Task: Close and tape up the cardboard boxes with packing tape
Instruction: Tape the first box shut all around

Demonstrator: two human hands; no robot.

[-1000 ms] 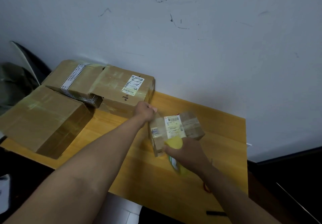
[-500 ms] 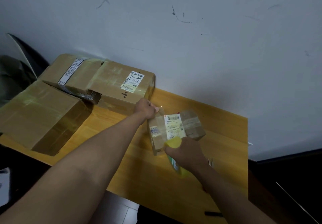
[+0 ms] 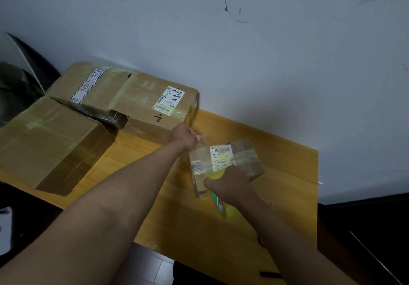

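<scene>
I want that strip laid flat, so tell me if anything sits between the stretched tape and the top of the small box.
Nothing visible does. The left hand pinches the tape's free end beyond the small box, and the right hand holds the yellow tape roll at its near edge. Only flat labels lie underneath.

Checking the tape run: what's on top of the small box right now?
On the small box: a white shipping label, clear tape pulled by the left hand, and the right hand holding the yellow tape roll. The near edge is covered.
</scene>
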